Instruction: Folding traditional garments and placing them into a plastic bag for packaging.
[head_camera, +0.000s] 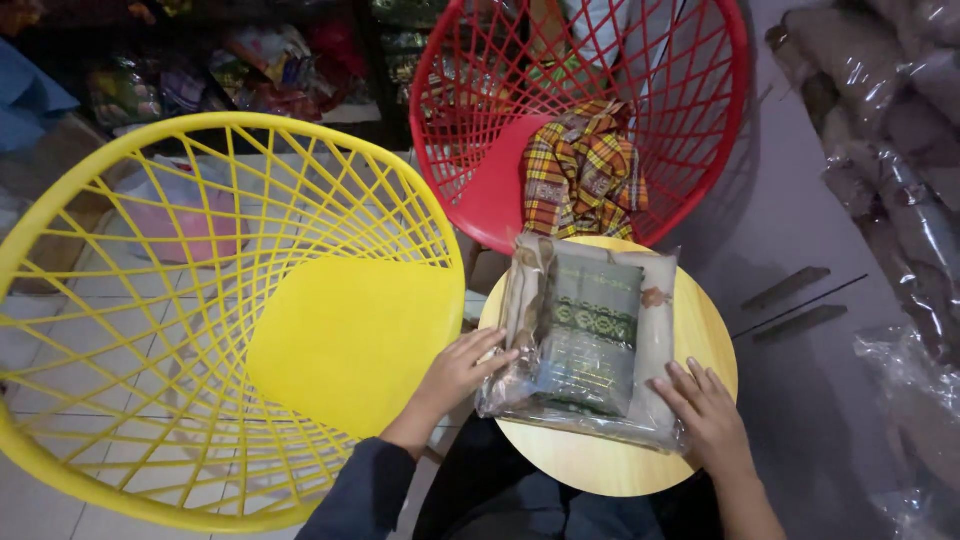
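Grip: both hands lie flat and open-fingered on one clear plastic packet of folded cloth (585, 340), neither closed around it. The left hand (460, 372) presses the packet's near left edge; the right hand (706, 410) rests on its near right corner. The packet, holding green patterned fabric over a beige layer, lies flat on a small round wooden desk (600, 465), covering most of the top and overhanging slightly at the left.

Progress, as judged: the cloth sits inside its wrapper and the wrapper is laid square on the desk; the hands appear to be smoothing or steadying it, and whether the packet's mouth is sealed cannot be told.

Beyond the desk, one loose folded plaid cloth (583, 170) in yellow, orange and green rests unwrapped on the seat of the red lattice chair (500, 190).

Count: two hands, one packet, one desk, one loose plaid cloth, two lattice chairs, one yellow chair (350, 340) at left and one red. Several wrapped bundles (890, 150) lie stacked at far right; their number cannot be told.
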